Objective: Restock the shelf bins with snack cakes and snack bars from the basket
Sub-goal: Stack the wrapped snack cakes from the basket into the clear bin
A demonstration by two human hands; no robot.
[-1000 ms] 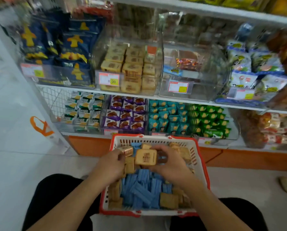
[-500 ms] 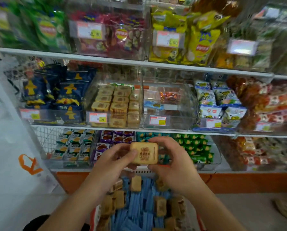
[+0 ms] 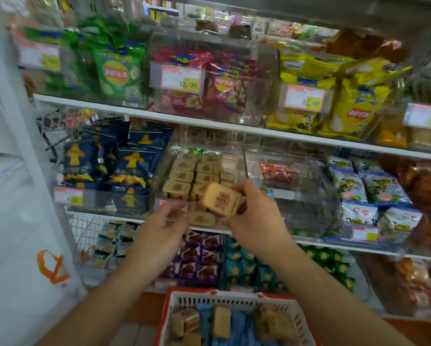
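Holding a snack cake (image 3: 221, 199) pinched in its fingers, the right hand (image 3: 255, 221) is right at the front of the clear cake bin (image 3: 237, 156), whose opening lies just above and behind the cake. The left hand (image 3: 163, 228) hangs loose below the bin's front, apparently holding nothing. Motion blur hides the bin's front lip. The basket (image 3: 234, 299), below the bin, is partly cut off.

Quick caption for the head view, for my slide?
Right hand lifts a snack cake toward the clear cake bin; left hand alongside.
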